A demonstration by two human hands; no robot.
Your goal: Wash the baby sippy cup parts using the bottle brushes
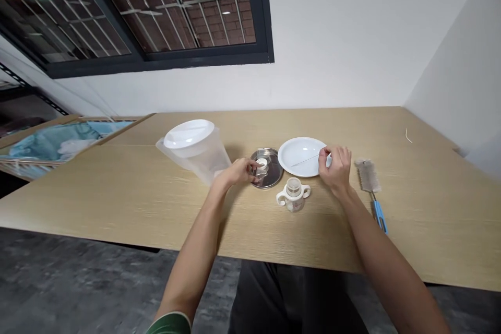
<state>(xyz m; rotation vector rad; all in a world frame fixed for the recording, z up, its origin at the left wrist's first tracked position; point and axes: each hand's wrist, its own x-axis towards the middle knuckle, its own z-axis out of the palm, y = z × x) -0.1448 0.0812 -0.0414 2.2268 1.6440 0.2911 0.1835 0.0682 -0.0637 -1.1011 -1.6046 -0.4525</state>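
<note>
Pale wood-grain counter (313,235) carries all items noted. Left hand (237,173) is positioned over a round stainless-steel lid (275,171). Its fingers (250,166) are curled closed on a small clear plastic piece (259,172), partly hidden, just beside a short white cylindrical cap (262,164); whether piece and cap are joined cannot be confirmed. Right hand (334,169) sits at the edge of a round white plate (293,164), with its fingers (324,153) pinched together on a thin metal rod (309,159) angled across the plate's well. Whether the rod touches the plate cannot be determined.

Work observed: small parts handled in both hands, above lid and plate. The slender rod calls for a firm, steady pinch.

Also present: white two-handled cup with a printed pattern (293,201) in front of lid and plate, translucent plastic pitcher with a white lid (193,148) left of the lid, grey-bristled bottle brush with a blue handle (370,188) right of the right hand.
</note>
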